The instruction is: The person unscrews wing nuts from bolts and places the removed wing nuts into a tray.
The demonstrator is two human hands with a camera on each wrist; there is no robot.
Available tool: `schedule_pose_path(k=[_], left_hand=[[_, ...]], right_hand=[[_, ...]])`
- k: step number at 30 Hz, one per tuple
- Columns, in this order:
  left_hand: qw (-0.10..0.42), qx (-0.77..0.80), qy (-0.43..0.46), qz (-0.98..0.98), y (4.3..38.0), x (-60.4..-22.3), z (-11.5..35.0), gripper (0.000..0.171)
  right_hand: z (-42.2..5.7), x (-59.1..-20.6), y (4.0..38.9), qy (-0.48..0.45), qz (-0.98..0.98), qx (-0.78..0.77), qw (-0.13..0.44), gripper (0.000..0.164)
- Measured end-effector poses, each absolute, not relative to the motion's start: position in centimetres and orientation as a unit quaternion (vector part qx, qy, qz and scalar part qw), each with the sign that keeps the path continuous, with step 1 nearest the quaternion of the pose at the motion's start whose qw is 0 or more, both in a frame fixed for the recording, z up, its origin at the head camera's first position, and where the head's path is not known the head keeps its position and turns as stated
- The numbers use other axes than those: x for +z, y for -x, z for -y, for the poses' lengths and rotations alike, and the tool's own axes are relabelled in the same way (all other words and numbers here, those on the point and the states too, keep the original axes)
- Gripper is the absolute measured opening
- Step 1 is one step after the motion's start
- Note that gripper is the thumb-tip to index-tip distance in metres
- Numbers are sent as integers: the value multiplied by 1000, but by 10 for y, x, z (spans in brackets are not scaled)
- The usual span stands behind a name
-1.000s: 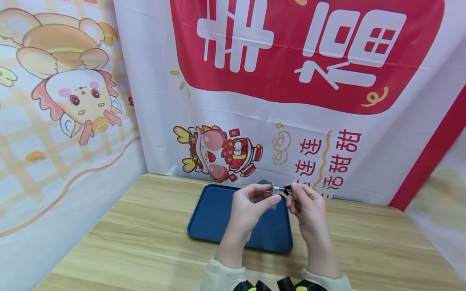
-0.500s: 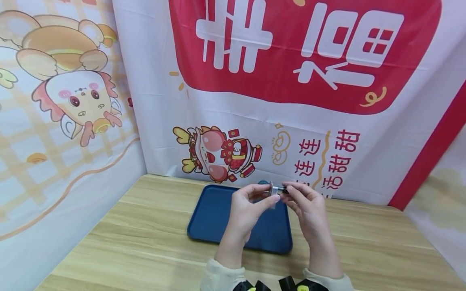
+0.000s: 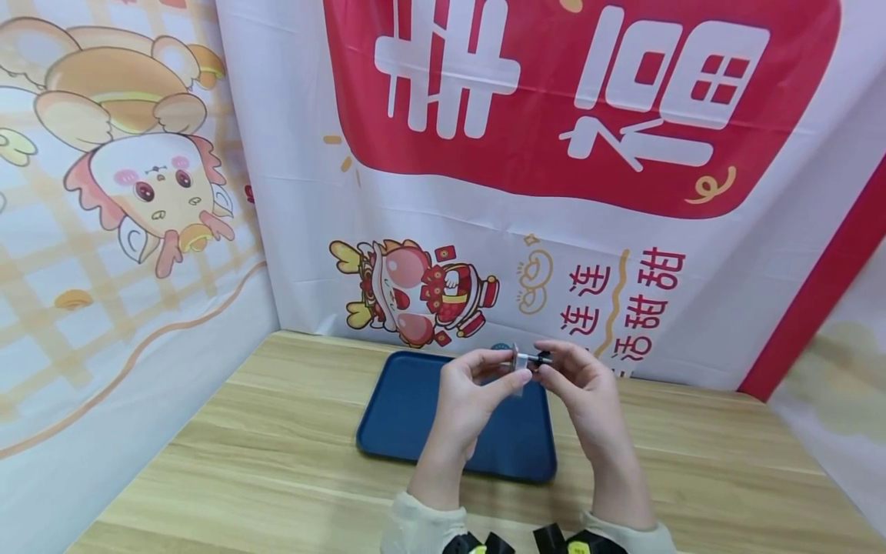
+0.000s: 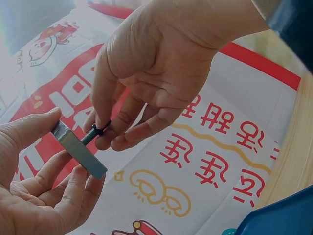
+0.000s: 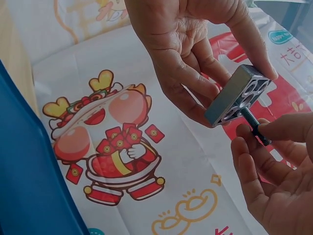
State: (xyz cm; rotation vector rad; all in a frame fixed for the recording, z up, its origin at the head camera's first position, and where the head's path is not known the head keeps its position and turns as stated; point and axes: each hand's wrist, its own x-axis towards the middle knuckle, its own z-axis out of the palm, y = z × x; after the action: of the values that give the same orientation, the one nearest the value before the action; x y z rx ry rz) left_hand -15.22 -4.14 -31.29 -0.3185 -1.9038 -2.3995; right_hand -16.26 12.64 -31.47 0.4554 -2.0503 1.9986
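My left hand (image 3: 471, 388) holds a small grey metal block (image 4: 80, 151) by its edges, between thumb and fingers. Recessed holes show on the block's face in the right wrist view. From that face sticks out a threaded bolt (image 5: 250, 118). A small black nut (image 5: 258, 134) sits on the bolt near its free end. The thumb and fingers of my right hand (image 3: 588, 392) close around this nut. Both hands are raised over the far right part of a blue tray (image 3: 401, 419), close together.
The tray lies on a wood-grain table (image 3: 242, 431) near its back edge. Behind it hangs a white and red printed cloth (image 3: 298, 231), with another printed cloth (image 3: 187, 338) at the left. Black devices (image 3: 588, 542) are strapped at the wrists.
My right fingers have shifted around the nut, drawing in toward the block and then spreading, with the index finger higher and thumb lower. The left hand and block stay almost still.
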Motion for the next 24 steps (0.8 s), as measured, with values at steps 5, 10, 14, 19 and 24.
schedule_pose_path(k=[5, 10, 14, 19, 24], left_hand=[[33, -780, 106, 616, 153, -314, 41, 34], [35, -783, 111, 611, 154, -316, 40, 33], [36, -781, 111, 614, 154, -316, 41, 33], [38, -778, 114, 617, 153, -316, 41, 34], [36, -776, 113, 619, 153, -316, 41, 33]], right_hand=[[-126, -316, 164, -158, 725, 653, 151, 27], [-126, -317, 164, -167, 728, 644, 166, 24], [-127, -314, 164, -148, 737, 641, 153, 26], [-128, -309, 161, -73, 735, 661, 132, 32], [-126, -306, 160, 5, 685, 718, 122, 25]])
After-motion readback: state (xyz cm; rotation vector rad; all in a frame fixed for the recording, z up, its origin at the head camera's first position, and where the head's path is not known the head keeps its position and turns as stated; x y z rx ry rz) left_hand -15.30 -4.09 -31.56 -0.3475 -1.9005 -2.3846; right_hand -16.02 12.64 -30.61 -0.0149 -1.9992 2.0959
